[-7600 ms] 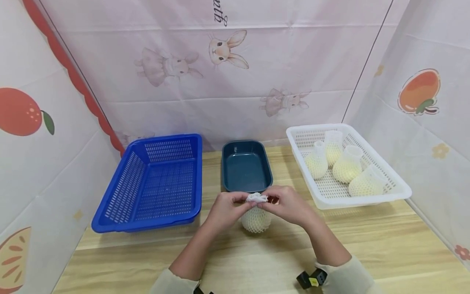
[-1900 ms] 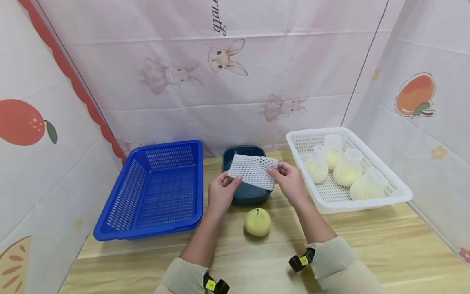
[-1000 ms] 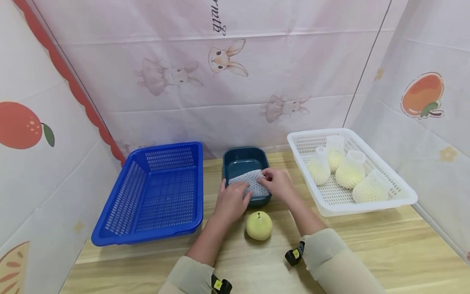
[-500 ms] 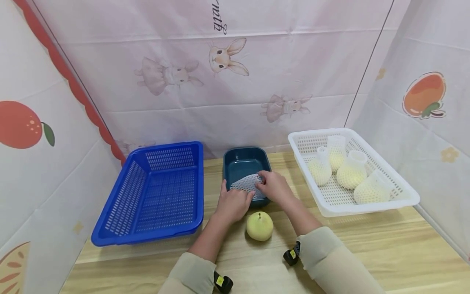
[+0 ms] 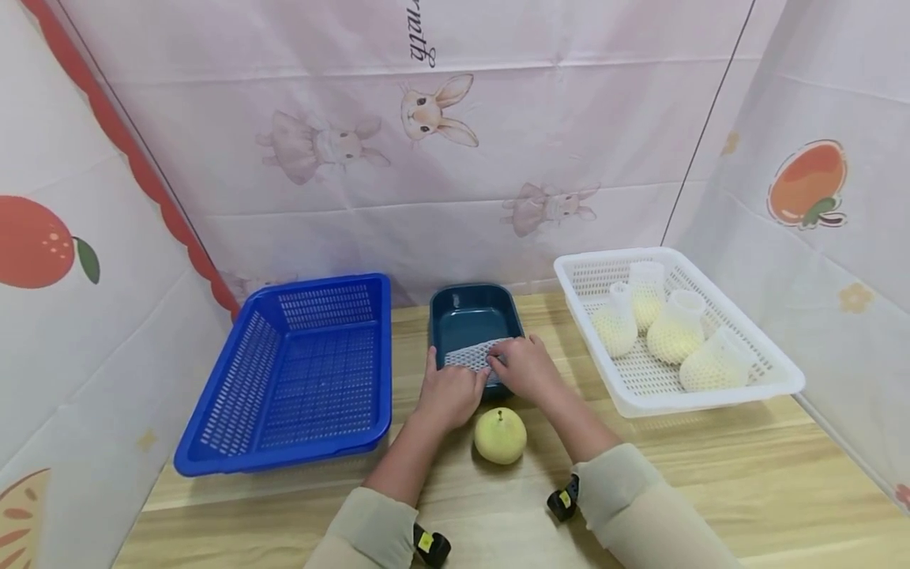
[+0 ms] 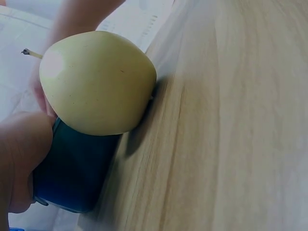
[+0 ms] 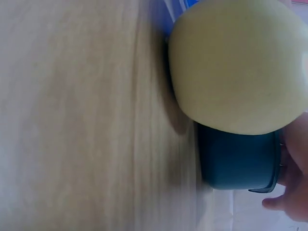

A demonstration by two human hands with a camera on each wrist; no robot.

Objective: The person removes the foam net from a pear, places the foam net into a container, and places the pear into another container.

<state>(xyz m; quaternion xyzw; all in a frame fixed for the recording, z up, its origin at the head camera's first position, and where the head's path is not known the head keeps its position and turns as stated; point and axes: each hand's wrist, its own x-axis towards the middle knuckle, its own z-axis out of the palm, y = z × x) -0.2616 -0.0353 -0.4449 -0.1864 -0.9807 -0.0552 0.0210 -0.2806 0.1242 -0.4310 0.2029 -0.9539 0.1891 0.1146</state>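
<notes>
A pale yellow-green pear (image 5: 501,436) stands stem up on the table, close in front of a dark teal tray (image 5: 475,297). A white foam net sleeve (image 5: 469,356) lies flattened inside the near end of that tray. My left hand (image 5: 452,395) reaches over the near left rim, with its fingertips hidden inside. Thumb and fingers of my right hand (image 5: 524,367) pinch the right part of the sleeve, close beside the left thumb. Both wrist views show the pear (image 6: 98,83) large in front of the tray (image 7: 238,161), and each hand at the tray's rim.
On the left stands a blue plastic basket (image 5: 380,356). On the right, a white basket (image 5: 611,387) holds several pears in foam net sleeves (image 5: 674,332). Patterned sheets (image 5: 455,237) close off the back and sides of the wooden table (image 5: 718,474).
The foam net has come off the pear, which now sits bare. Both hands have lowered the flattened net from above the tray into it, and the right hand has shifted slightly left.
</notes>
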